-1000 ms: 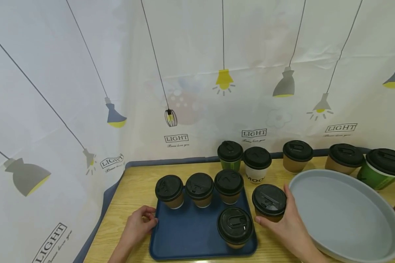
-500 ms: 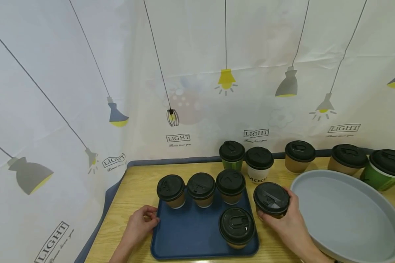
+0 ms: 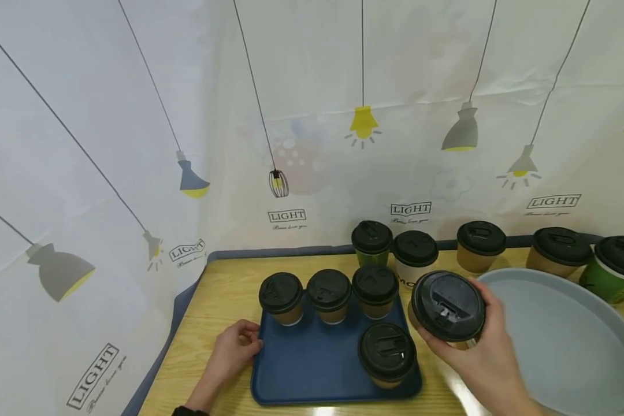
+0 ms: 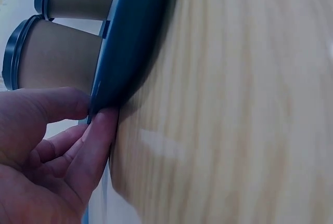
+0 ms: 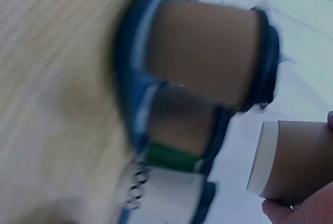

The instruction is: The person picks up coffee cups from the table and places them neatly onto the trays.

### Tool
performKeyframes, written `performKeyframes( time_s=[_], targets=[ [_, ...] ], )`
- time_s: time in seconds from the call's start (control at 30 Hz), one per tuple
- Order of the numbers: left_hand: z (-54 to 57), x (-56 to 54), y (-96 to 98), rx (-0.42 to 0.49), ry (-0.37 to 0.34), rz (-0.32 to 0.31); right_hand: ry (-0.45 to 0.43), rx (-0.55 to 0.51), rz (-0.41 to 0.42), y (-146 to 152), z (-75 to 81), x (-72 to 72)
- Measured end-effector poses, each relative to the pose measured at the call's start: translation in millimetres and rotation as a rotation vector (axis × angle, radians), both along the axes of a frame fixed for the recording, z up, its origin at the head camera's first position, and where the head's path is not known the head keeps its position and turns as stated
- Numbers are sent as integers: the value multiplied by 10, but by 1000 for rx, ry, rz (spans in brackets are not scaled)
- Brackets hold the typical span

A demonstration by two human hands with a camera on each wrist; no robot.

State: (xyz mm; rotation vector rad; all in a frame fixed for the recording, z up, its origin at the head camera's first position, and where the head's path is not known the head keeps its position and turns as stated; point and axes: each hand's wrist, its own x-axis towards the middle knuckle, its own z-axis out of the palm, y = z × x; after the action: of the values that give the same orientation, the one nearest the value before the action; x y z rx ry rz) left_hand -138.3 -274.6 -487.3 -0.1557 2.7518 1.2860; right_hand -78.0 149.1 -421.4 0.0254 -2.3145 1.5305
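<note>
- The left hand [image 3: 234,349] pinches the left rim of a blue rectangular tray [image 3: 312,367] between thumb and fingers.
- The right hand [image 3: 485,358] curls round a brown, black-lidded paper cup [image 3: 448,306], raised above the wooden table [image 3: 218,294] just right of the tray.
- Four similar cups [image 3: 329,292] stand on the tray between the hands.

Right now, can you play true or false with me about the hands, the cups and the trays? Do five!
1. The right hand holds a cup. True.
2. Six cups stand on the blue tray. False: four cups stand on it.
3. The left hand pinches the edge of the blue tray. True.
4. The cup in the right hand has no lid. False: it has a black lid.
5. The grey tray is to the right of the blue tray. True.
</note>
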Motion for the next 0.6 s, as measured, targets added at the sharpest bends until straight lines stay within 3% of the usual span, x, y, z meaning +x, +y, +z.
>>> performKeyframes(
  time_s=[0.13, 0.43, 0.5, 0.6],
  targets=[
    [-19, -11, 67, 4, -2, -13, 166, 12, 37, -163, 121, 101],
    [-35, -15, 124, -21, 5, -7, 263, -13, 184, -592, 277, 211],
    [-29, -10, 129, -24, 11, -4, 255, 0, 234, -713, 271, 231],
    [-24, -7, 137, -24, 19, -2, 138, -8, 304, -896, 226, 259]
  ],
)
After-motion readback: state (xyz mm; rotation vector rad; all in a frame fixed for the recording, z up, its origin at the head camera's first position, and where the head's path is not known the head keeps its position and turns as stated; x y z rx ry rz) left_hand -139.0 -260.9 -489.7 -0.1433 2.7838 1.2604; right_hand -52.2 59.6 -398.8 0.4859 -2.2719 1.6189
